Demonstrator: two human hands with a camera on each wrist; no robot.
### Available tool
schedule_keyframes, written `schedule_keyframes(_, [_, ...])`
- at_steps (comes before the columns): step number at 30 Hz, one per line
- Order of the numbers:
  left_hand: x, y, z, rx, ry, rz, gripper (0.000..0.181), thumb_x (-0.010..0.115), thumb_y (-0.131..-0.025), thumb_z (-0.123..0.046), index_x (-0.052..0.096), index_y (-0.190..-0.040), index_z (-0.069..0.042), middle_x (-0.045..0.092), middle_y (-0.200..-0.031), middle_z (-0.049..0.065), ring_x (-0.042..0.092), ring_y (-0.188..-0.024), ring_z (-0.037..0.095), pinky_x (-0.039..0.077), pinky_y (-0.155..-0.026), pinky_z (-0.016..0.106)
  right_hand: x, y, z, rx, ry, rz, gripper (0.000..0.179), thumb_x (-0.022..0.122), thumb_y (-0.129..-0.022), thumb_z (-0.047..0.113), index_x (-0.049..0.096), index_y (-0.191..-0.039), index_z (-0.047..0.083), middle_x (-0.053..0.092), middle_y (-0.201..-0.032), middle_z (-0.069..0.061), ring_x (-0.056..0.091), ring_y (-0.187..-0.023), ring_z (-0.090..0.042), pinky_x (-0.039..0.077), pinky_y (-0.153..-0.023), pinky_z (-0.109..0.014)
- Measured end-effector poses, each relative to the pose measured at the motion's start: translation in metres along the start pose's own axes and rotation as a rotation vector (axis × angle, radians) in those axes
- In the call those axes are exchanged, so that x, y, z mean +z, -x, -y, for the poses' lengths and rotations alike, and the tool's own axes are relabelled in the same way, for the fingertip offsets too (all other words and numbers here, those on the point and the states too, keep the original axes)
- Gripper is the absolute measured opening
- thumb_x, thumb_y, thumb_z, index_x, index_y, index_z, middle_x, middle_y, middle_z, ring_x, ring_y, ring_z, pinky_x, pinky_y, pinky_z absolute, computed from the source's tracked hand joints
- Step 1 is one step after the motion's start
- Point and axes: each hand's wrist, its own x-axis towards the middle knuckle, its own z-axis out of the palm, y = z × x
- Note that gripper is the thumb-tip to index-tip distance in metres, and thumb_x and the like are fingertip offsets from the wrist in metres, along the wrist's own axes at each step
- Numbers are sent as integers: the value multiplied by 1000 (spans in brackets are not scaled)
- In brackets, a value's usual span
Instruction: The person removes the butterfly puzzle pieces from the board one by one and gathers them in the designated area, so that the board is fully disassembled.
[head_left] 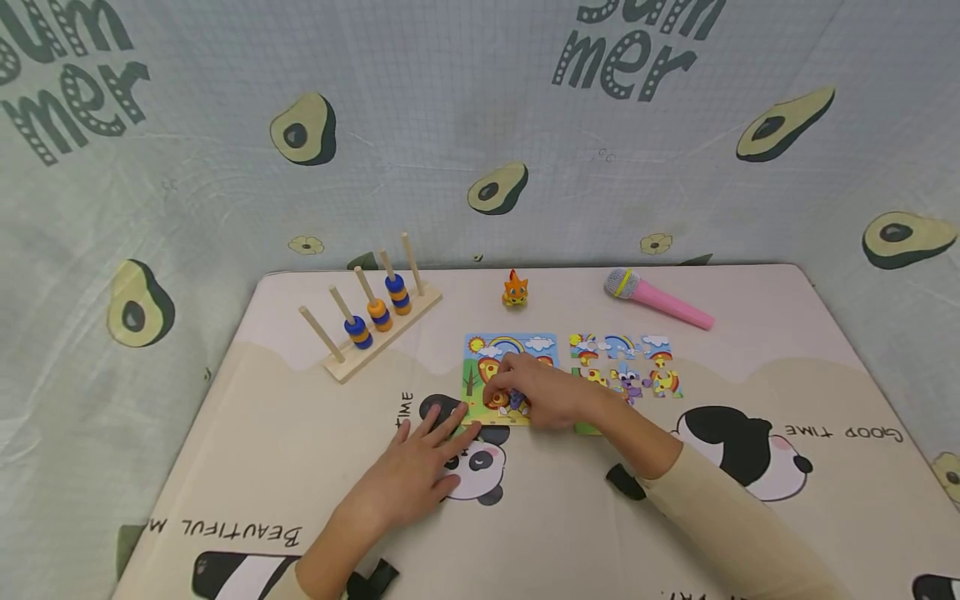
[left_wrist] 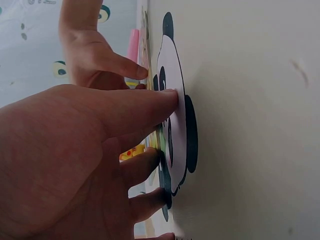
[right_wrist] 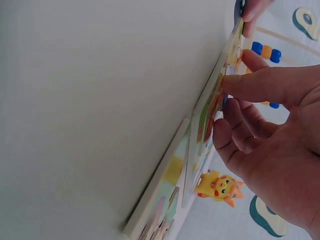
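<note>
My left hand (head_left: 414,471) lies spread on the printed panda (head_left: 476,475), its fingertips right at the lower left corner of a picture puzzle board (head_left: 472,367). In the left wrist view, the thumb and fingertips rest on the cloth print. My right hand (head_left: 543,390) reaches over that board with curled fingers, pinching a small puzzle piece (head_left: 514,405) with a purple figure low on the picture. The right wrist view has the thumb and fingertips close at the board's face. Several separate puzzle pieces (head_left: 626,382) lie in rows to the right, partly hidden by my right forearm.
A wooden peg stand (head_left: 352,360) with blue and orange rings stands at the back left. An orange toy figure (head_left: 515,289) is behind the board. A pink toy microphone (head_left: 671,307) lies at the back right. Patterned curtains surround the table.
</note>
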Motion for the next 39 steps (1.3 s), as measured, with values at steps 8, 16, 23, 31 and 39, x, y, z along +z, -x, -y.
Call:
schedule_keyframes(8, [-1, -1, -1, -5, 6, 7, 63, 67, -102, -29, 43, -160, -25, 26, -173, 2, 22, -159, 44, 22, -121, 73, 1, 2, -1, 14, -13, -14, 66, 60, -78, -21, 72, -122, 27, 56, -122, -1, 50, -116, -21, 49, -104, -43])
schedule_keyframes(16, [-1, -1, -1, -8, -7, 6, 63, 67, -102, -29, 43, -160, -26, 27, -173, 1, 23, -158, 44, 23, -120, 73, 1, 2, -3, 15, -31, -13, 63, 65, -75, -15, 73, -122, 28, 56, -122, 0, 50, -114, -20, 50, -99, -41])
schedule_keyframes(23, [0, 0, 0, -10, -11, 4, 63, 67, -102, -29, 44, -160, -25, 27, -173, 1, 23, -158, 44, 24, -120, 73, 2, 1, -3, -1, -17, -22, 54, 71, -79, -7, 74, -121, 27, 57, -119, 0, 51, -110, -19, 49, -94, -39])
schedule_keyframes(31, [1, 0, 0, -7, -12, -2, 63, 67, -102, -28, 44, -160, -25, 27, -173, 1, 23, -158, 45, 24, -120, 73, 3, 2, 1, 5, -15, -38, 51, 72, -81, -8, 76, -120, 24, 60, -119, 1, 52, -111, -19, 50, -98, -40])
schedule_keyframes(39, [2, 0, 1, -8, -9, -2, 63, 67, -102, -29, 44, -160, -25, 27, -173, 1, 23, -158, 45, 23, -120, 73, 3, 2, 3, 14, 9, -46, 51, 72, -80, -6, 77, -122, 22, 62, -121, 0, 54, -113, -19, 50, -102, -41])
